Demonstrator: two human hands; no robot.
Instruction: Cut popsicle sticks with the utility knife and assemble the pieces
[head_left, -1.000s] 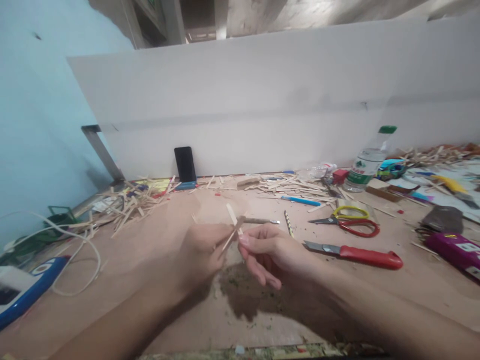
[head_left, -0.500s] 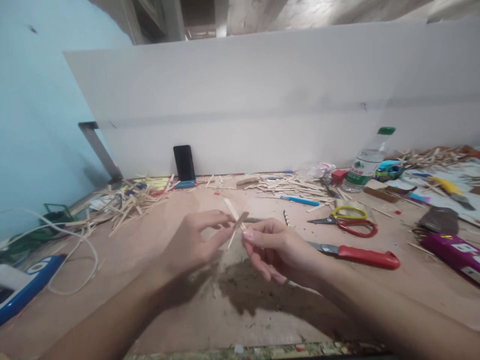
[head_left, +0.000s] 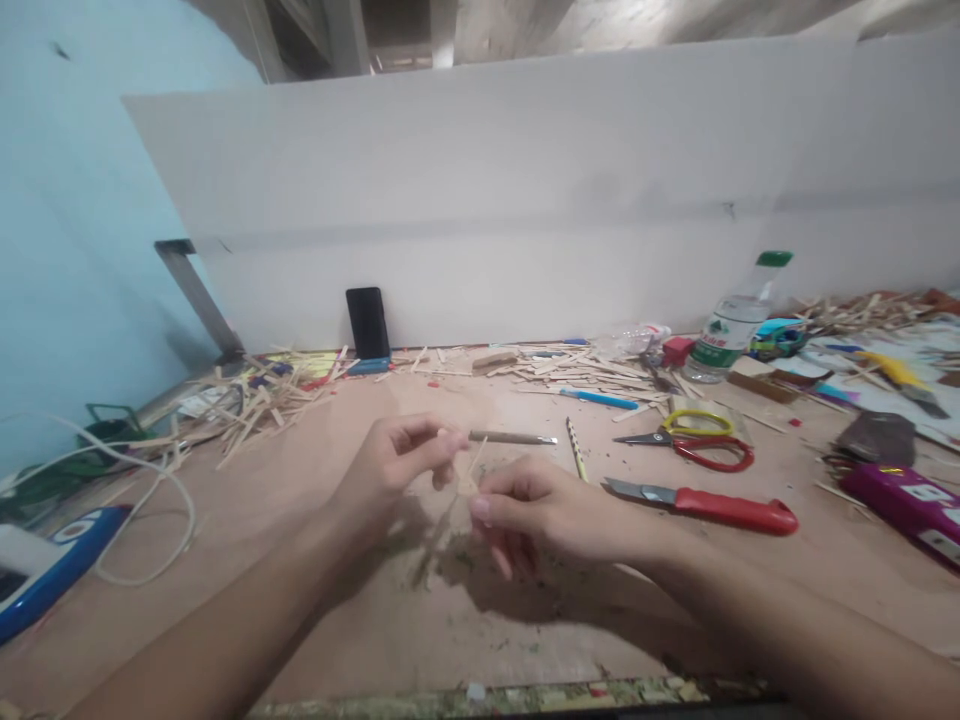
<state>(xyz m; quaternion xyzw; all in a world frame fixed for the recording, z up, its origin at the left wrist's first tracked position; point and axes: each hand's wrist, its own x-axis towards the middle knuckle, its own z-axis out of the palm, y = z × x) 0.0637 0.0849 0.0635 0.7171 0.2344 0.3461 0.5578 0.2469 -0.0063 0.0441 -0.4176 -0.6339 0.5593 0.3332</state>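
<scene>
Low over the middle of the table, my right hand (head_left: 529,510) pinches a small piece of thin wooden strips (head_left: 466,484) between thumb and fingers. Up and to the left of it, my left hand (head_left: 409,455) has its thumb and fingertips pressed together near the top of the piece; what they hold, if anything, is too small to tell. Behind the hands lies a brown-handled craft knife (head_left: 514,438). A patterned stick (head_left: 576,448) rests to its right. Shadows of both hands fall on the table (head_left: 360,640).
Right of my hands are a red-handled knife (head_left: 731,510), scissors (head_left: 705,440) and a water bottle (head_left: 727,330). A blue pen-like tool (head_left: 600,399) and piled wooden strips (head_left: 262,405) lie farther back. A black phone (head_left: 367,322) leans on the white board (head_left: 480,210).
My right hand has moved slightly left and down with the wooden piece, which has turned and lowered. My left fingertips have drawn up and apart from it. The brown-handled knife shows more fully.
</scene>
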